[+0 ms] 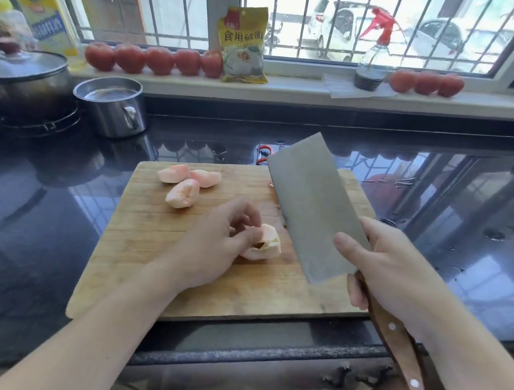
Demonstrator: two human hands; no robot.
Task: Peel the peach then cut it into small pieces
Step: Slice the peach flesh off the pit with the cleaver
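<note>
Landmark: the cutting board [139,246], lying on the dark bench [29,221].

Near edge of board: the right hand [398,269] wraps round the wooden handle of the cleaver [313,206], thumb lying along the flat of the blade. The blade is lifted, tilted, over the right side of the board, and its edge is not on the fruit.

Middle of board: the left hand [217,241], fingers curled, pinches and steadies a peach chunk [264,242]. The chunk looks peeled, pale pink flesh, with a brownish hollow showing that is likely the pit area. It sits just left of the blade.

Far left part of board: three peeled pieces [188,182] lie together, touching or nearly so, well apart from the held chunk. No skin shows on any of them. A few tiny scraps lie on the board near the blade.

Progress, as a judgement: peeling looks done, and the peach is already split into four big parts. What is left is the fine cutting, since all four are still large, none small. The next step is probably the chunk under the left hand, then the three far pieces. Roughly halfway or a bit past.

Beyond the board: a steel mug [114,107] and a lidded pot [20,80] stand far left. On the window sill past them are a row of red fruits [155,60], a yellow packet [245,47] and a spray bottle [375,59].
</note>
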